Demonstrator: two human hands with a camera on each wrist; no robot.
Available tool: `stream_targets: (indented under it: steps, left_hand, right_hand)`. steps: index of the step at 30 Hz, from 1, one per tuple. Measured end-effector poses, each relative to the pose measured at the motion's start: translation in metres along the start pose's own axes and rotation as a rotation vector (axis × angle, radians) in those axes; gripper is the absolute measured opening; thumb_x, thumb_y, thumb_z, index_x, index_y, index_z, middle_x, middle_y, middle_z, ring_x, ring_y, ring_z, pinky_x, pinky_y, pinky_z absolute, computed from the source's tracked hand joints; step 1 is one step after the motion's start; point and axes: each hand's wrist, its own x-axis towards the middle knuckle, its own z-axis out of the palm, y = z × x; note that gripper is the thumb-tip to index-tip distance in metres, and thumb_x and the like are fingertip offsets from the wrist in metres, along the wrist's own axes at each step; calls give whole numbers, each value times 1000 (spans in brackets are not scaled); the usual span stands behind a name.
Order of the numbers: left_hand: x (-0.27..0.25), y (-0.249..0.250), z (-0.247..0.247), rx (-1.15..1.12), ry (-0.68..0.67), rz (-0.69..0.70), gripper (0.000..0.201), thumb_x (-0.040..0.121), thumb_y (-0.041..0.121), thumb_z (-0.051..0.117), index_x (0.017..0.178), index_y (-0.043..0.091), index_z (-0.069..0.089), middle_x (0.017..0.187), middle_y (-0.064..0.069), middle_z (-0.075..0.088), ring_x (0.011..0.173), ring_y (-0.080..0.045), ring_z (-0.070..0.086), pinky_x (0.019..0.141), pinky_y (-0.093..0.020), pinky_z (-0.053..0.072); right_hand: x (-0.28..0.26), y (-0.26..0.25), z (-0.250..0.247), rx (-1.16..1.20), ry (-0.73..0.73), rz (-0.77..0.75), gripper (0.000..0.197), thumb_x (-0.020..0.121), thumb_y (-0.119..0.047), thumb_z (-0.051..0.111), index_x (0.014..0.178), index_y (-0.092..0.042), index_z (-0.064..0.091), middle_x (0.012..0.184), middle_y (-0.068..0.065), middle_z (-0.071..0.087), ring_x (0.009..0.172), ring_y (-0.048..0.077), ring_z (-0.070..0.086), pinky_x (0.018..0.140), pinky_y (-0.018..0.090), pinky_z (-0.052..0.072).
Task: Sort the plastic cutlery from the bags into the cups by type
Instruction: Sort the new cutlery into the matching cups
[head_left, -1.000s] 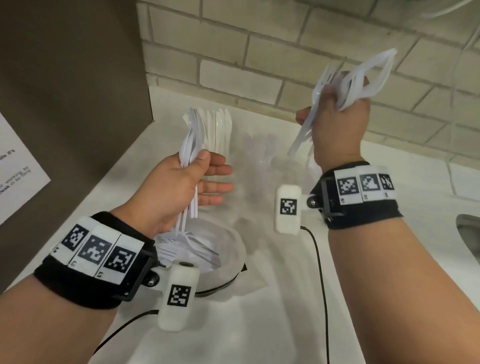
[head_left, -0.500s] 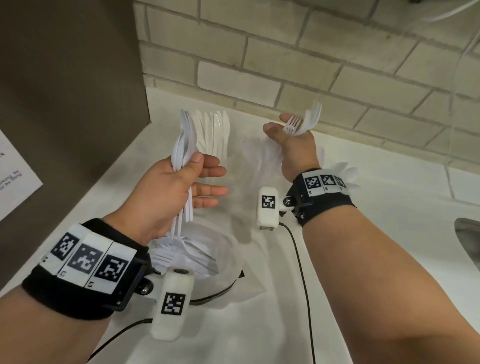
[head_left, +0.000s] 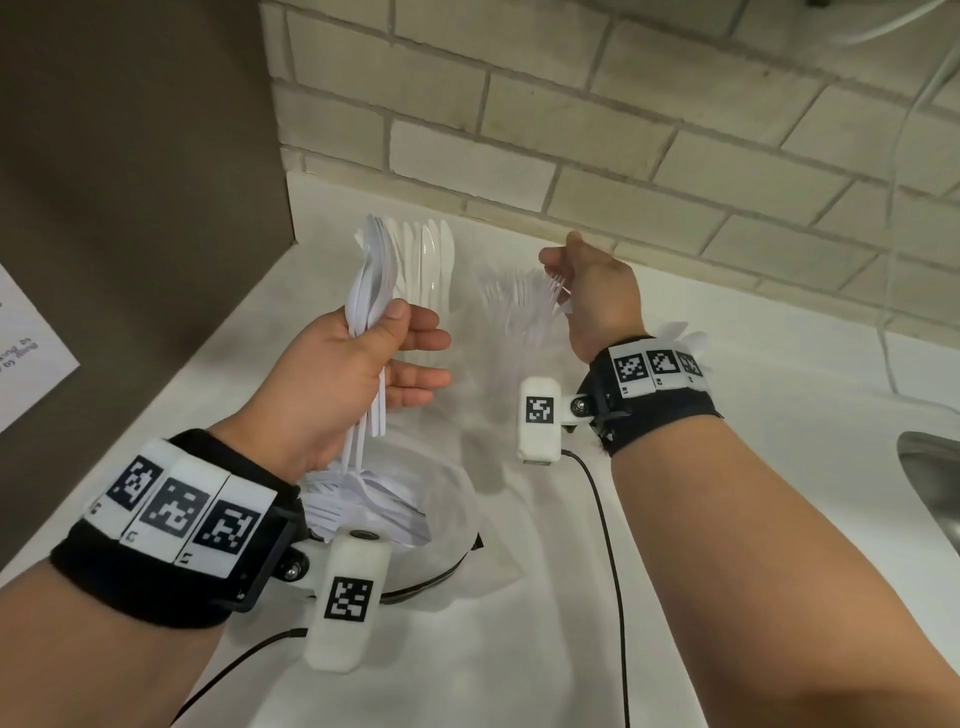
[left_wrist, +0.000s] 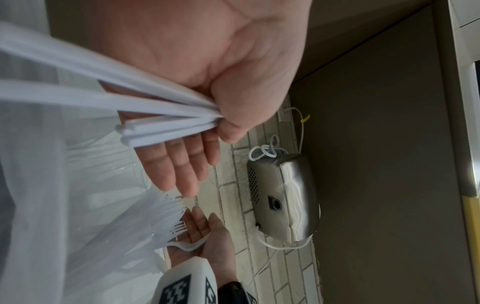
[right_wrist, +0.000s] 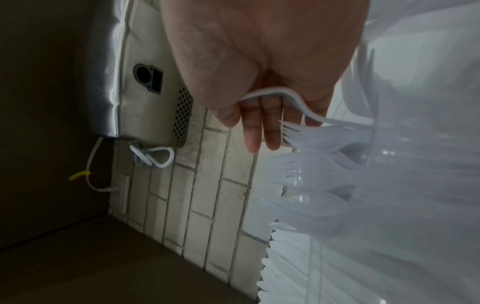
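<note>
Both hands grasp cutlery: left hand (head_left: 332, 374) pinches spoons (head_left: 371, 280); right hand (head_left: 597, 296) fingers hold fork (right_wrist: 293, 105).

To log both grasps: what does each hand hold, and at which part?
Left hand: bundle of white cutlery, pinched at the handles. Right hand: one fork, at its handle.

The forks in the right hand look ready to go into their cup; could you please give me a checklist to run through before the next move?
1. Right hand holds forks: ok, a fork lies under the thumb.
2. Fork cup below that hand: ok, holds forks only.
3. Left hand grips its bundle: ok, thumb clamps it.
4. Bundle's type: cannot tell, the heads overlap.
5. Knife cup upright: ok.
6. Bag has cutlery left: ok, pieces visible.
</note>
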Motion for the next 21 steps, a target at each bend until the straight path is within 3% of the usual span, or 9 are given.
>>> stream_targets:
  steps: [2, 4, 6, 8, 10, 12, 15, 18, 21]
  left_hand:
    - [1, -1, 0, 7, 9, 1, 30, 99, 32, 45, 98, 9, 65, 97, -8, 75, 83, -27, 73, 75, -35, 61]
    - [2, -1, 1, 7, 8, 0, 30, 99, 31, 46, 94, 9, 65, 91, -7, 75, 79, -26, 73, 72, -33, 61]
    - [3, -2, 2, 13, -2, 0, 29, 99, 31, 46, 92, 9, 65, 87, -6, 75, 75, -23, 72, 70, -32, 61]
    - [4, -3, 3, 18, -16, -3, 29, 99, 31, 47, 92, 10, 65, 85, -5, 74, 74, -22, 71, 70, -32, 60]
    - [4, -3, 3, 37, -23, -5, 29, 98, 32, 48, 91, 9, 65, 83, -5, 73, 72, -21, 71, 70, -34, 60]
    - [4, -3, 3, 53, -20, -21, 29, 98, 32, 49, 89, 9, 64, 74, -4, 70, 66, -20, 69, 69, -36, 60]
    - [3, -3, 6, 56, -34, -57, 30, 96, 34, 51, 84, 9, 62, 58, -1, 58, 51, -18, 59, 56, -33, 57]
    - [2, -3, 11, 97, -88, -53, 30, 92, 37, 56, 83, 9, 61, 53, 1, 46, 40, -13, 41, 43, -25, 42]
    - [0, -2, 12, 120, -163, -41, 31, 83, 37, 64, 83, 6, 64, 55, 0, 49, 39, -11, 33, 43, -22, 29]
  right_hand:
    - [-1, 2, -3, -16, 5, -4, 31, 98, -33, 45, 89, -19, 71, 95, -6, 72, 93, 9, 64, 85, 27, 45]
    - [-4, 1, -4, -64, -22, -50, 32, 99, -26, 38, 104, -23, 69, 120, -8, 66, 114, 8, 56, 94, 22, 41]
    - [-8, 2, -2, -291, -160, -101, 37, 103, -24, 30, 129, -20, 57, 139, -3, 53, 130, 10, 43, 107, 20, 32]
    - [-9, 4, -2, -480, -233, -161, 42, 105, -30, 27, 140, -17, 46, 147, 1, 45, 138, 15, 36, 113, 24, 24]
    - [-12, 3, -2, -487, -247, -172, 45, 104, -38, 27, 143, -20, 42, 149, -2, 43, 138, 13, 35, 110, 20, 22]
    - [-17, -5, -1, -469, -232, -189, 48, 103, -43, 29, 142, -20, 44, 148, -2, 44, 138, 13, 36, 113, 25, 24]
    - [-41, -25, 8, -325, -254, -272, 42, 100, -42, 43, 135, -20, 52, 133, -5, 55, 125, 7, 48, 108, 26, 36]
    - [-70, -41, 17, -116, -541, -244, 45, 89, -28, 63, 131, -20, 49, 112, 0, 64, 101, 4, 62, 89, 18, 47]
    - [-86, -44, 21, -43, -692, -157, 52, 83, -29, 68, 130, -23, 47, 111, 22, 65, 96, 17, 66, 90, 34, 54]
